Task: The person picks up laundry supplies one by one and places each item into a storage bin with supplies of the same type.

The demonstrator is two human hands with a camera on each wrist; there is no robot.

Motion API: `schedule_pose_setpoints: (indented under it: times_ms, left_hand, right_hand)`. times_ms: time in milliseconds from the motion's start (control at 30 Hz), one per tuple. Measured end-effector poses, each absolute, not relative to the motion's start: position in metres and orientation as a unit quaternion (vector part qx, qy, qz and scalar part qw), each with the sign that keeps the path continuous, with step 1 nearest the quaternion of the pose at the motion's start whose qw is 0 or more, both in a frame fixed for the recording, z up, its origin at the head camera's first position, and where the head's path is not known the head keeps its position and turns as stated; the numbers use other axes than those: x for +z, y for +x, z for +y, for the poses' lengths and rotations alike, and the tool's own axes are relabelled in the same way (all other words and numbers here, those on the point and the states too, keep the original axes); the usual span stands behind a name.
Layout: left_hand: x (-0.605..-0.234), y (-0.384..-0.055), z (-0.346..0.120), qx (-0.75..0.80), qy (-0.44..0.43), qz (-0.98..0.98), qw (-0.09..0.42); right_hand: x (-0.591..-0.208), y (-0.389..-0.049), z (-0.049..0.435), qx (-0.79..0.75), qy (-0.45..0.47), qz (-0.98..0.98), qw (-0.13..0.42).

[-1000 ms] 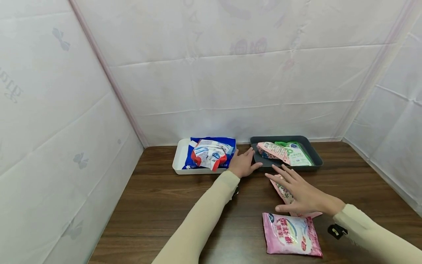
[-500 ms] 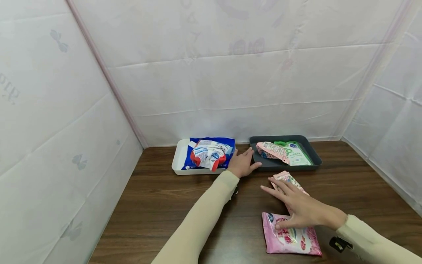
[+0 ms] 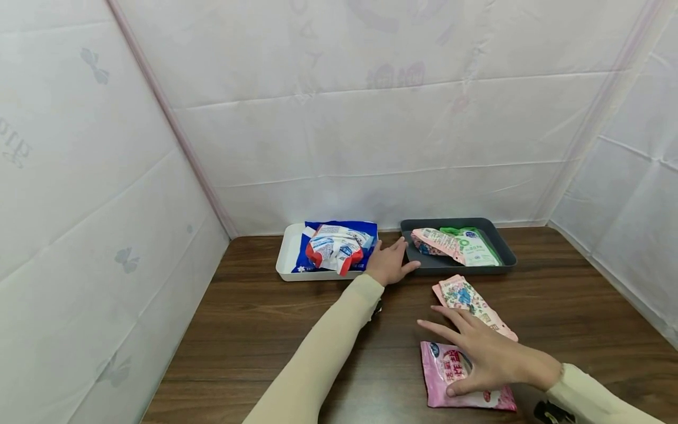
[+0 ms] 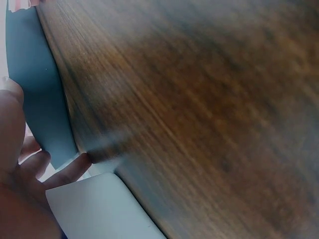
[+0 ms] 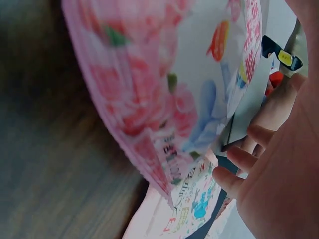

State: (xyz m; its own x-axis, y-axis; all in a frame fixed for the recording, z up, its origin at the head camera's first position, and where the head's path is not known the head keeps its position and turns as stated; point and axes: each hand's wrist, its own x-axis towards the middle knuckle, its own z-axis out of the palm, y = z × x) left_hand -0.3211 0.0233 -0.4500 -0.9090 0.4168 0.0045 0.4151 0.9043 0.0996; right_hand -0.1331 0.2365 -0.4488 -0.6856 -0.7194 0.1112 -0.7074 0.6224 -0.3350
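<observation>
My left hand (image 3: pixel 390 263) rests with spread fingers between a white tray (image 3: pixel 286 262) and a dark grey tray (image 3: pixel 477 271); in the left wrist view its fingers (image 4: pixel 72 169) lie at the trays' neighbouring ends. Over a pink printed packet (image 3: pixel 434 380) lying flat on the table, my right hand (image 3: pixel 492 356) hovers with fingers apart and loosely bent, covering part of it. In the right wrist view the packet (image 5: pixel 149 84) appears close to the palm, not gripped. Just beyond, a pale pink floral pouch (image 3: pixel 461 292) lies slanted, partly behind the right fingers.
Blue (image 3: pixel 368 229) and red-and-white (image 3: pixel 339 242) packages fill much of the white tray. The grey tray holds a pink floral pouch (image 3: pixel 431 238) and a green-and-white packet (image 3: pixel 482 250). White sheeting (image 3: pixel 371 147) rises behind the brown table (image 3: pixel 254 353) and at both sides.
My right hand has moved toward the table's near side, from above the floral pouch to above the pink packet, uncovering most of the pouch. The left hand has stayed in place.
</observation>
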Motion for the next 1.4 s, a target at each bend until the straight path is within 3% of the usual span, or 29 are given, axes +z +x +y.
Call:
schedule_pose_setpoints:
  times_ms: [1400]
  left_hand:
    - [-0.447,-0.317,0.021,0.048,0.218,0.975,0.006]
  right_hand:
    - [-0.454,-0.113,0.245,-0.160,-0.379,0.910,0.053]
